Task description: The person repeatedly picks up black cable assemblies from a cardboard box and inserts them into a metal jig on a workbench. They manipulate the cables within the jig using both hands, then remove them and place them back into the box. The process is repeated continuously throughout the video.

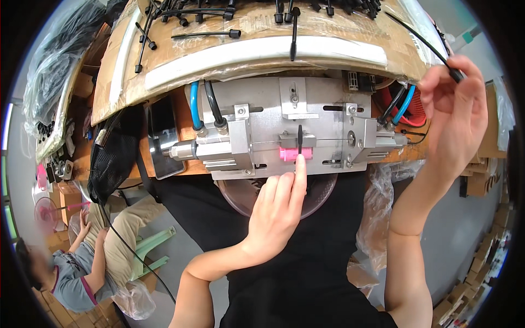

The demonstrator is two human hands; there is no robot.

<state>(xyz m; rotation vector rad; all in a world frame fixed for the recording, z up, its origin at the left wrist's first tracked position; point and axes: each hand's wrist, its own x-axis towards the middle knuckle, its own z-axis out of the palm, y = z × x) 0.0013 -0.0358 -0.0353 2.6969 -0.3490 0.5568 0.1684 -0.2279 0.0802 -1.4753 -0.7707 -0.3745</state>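
Observation:
In the middle of the metal fixture, a thin black piece stands over a small metal block with a pink part just below it. The outstretched index finger of my left hand reaches the near end of the black piece; its other fingers are loosely bent and its thumb is hidden. Raised at the right, my right hand pinches a slim black rod by its thicker end, the rod pointing up and left over the cardboard.
Several similar black rods lie on the cardboard behind the fixture. Pneumatic cylinders with blue and black hoses flank both sides. A phone and a black mesh bag are at left. A round tub sits beneath; another person sits lower left.

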